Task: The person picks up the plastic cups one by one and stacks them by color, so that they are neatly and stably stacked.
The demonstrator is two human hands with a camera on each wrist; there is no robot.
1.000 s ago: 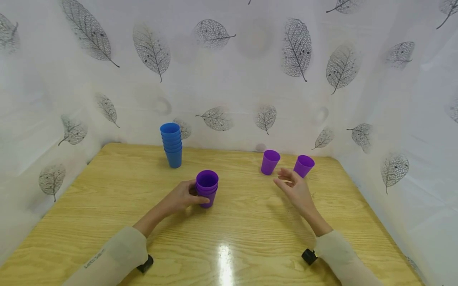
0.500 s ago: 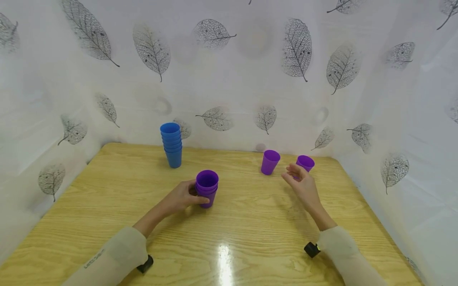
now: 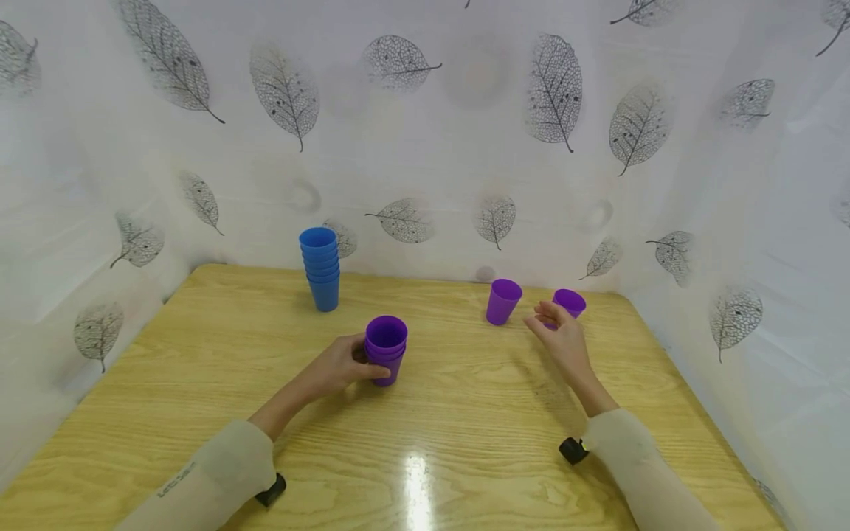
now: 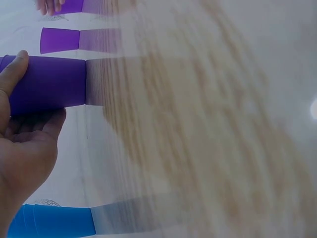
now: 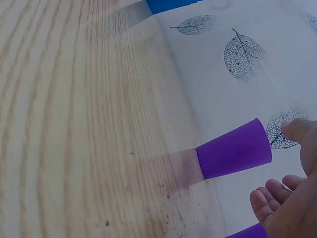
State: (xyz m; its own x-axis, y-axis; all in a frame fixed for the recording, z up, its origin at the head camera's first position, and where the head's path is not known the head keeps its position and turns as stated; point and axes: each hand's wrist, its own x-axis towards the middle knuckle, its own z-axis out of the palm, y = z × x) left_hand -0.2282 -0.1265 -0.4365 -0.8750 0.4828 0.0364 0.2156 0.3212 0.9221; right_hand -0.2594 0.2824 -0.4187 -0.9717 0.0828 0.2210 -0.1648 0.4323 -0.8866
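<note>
My left hand (image 3: 335, 365) grips a small stack of nested purple cups (image 3: 388, 352) upright on the table, left of centre. In the left wrist view its thumb (image 4: 15, 72) lies along one side of the stack and the fingers behind the other. On the right, my right hand (image 3: 566, 346) hovers with fingers loosely bent, holding nothing, in front of a purple cup (image 3: 572, 301) that it partly hides. Whether it touches that cup I cannot tell. A second single purple cup (image 3: 502, 304) stands upright to the left of this hand, apart from it.
A tall stack of nested blue cups (image 3: 323, 279) stands at the back left of the wooden table (image 3: 465, 442). Behind the table hangs a white curtain (image 3: 451, 147) printed with leaves, and it also runs down both sides.
My right hand has moved right, from between the two single purple cups to in front of the far right one, and is nearly still lately. The left hand keeps its grip in place.
</note>
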